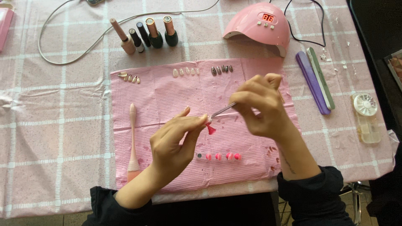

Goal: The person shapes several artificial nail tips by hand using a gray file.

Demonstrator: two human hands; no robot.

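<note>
On the pink mat (167, 96), rows of false nails (186, 71) lay far, pink-tipped stands (224, 156) near, and a pink tool (133, 138) left. Above mat centre, the left hand (173, 140) pinched a red nail stand (210, 129), pointing near-right. The right hand (261, 106) pinched a thin brush (222, 110), its axis slanting near-left onto the stand.

A nail-care workplace is shown: a pink curing lamp (258, 26), polish bottles (146, 34), nail files (316, 80) and rows of false nails (186, 71) are laid on the bench (58, 125).
</note>
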